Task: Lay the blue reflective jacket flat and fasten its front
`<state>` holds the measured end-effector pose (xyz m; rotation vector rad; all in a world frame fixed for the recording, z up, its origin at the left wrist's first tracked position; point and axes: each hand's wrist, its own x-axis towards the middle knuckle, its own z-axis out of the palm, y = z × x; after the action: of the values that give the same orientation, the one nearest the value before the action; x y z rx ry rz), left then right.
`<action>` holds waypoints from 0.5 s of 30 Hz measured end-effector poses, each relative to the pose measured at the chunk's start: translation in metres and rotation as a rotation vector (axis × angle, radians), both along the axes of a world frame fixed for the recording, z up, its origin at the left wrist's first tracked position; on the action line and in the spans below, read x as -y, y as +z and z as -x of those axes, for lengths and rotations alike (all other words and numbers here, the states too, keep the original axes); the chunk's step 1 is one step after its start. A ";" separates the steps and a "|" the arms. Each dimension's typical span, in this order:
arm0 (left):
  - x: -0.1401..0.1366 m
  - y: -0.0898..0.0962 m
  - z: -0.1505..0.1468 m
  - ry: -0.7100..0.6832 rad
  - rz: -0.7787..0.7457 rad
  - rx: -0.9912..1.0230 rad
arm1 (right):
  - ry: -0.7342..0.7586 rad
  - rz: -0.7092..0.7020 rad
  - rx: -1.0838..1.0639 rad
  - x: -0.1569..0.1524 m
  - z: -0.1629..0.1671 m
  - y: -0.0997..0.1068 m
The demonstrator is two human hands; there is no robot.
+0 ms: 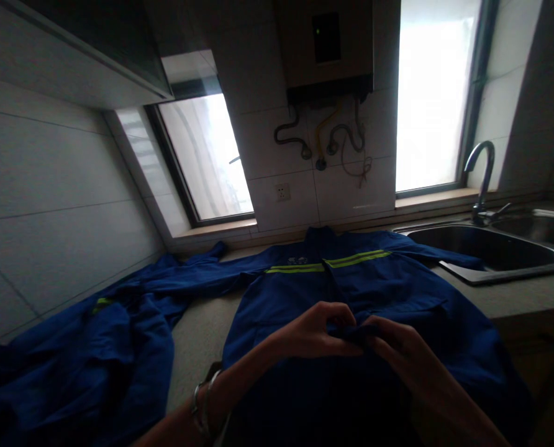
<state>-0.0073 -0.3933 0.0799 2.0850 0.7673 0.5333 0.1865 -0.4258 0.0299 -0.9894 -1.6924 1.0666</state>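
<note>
Blue cloth jacket (290, 298), bunched where left hand (317, 332), right hand (400, 344) pinch.

Head camera, single view: looks forward and down over the counter (195, 347) from the wearer's standpoint.
The lens sits above and behind both hands; the left hand (312, 332) and right hand (402, 344) appear close, low and near centre, forearms entering from the bottom edge. It faces the tiled far wall (267, 146), farther off beyond the blue jacket (290, 298). Coverage is wide: side wall (63, 167) at left, sink (528, 270) at right, wall-mounted box (298, 43) cut by the top edge.
</note>
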 end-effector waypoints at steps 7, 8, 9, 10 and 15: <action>0.007 0.000 -0.001 -0.024 -0.159 -0.098 | 0.028 0.083 -0.131 0.003 0.000 0.003; 0.009 0.002 -0.001 -0.048 -0.176 -0.120 | 0.041 0.105 -0.157 0.004 -0.001 0.002; 0.010 0.005 0.001 -0.095 -0.170 -0.137 | 0.053 0.123 -0.178 0.007 -0.004 0.001; 0.011 0.010 0.003 -0.170 -0.138 -0.146 | 0.067 0.131 -0.192 0.010 -0.008 -0.001; -0.001 0.035 0.027 -0.476 0.197 -0.126 | 0.288 -0.048 0.043 0.035 -0.021 -0.019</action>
<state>-0.0339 -0.3927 0.1144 2.0335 0.3511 0.0622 0.2079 -0.4611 0.0105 -0.7572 -1.9284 1.1889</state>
